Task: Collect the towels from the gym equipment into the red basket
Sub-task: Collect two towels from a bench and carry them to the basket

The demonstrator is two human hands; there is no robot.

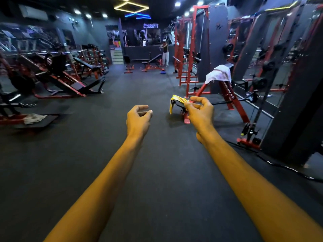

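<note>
A yellow towel [173, 102] is draped over a small black pad on a low red machine, straight ahead on the floor. My right hand [200, 113] is stretched out in front of it, covering the towel's right end, with fingers loosely curled and nothing plainly in them. My left hand [139, 120] hangs in the air beside it, also loosely curled and holding nothing. A white towel [218, 74] lies over a red-framed bench farther back on the right. A pale crumpled towel [34, 118] sits on a black footplate at the left. The red basket is not in view.
Dark rubber floor [122, 154] runs down the middle as a wide aisle. Red and black machines [61, 75] line the left, red racks and mirrors [262, 67] the right. A person [165, 54] stands far back by a bench. A cable [288, 169] trails on the floor at right.
</note>
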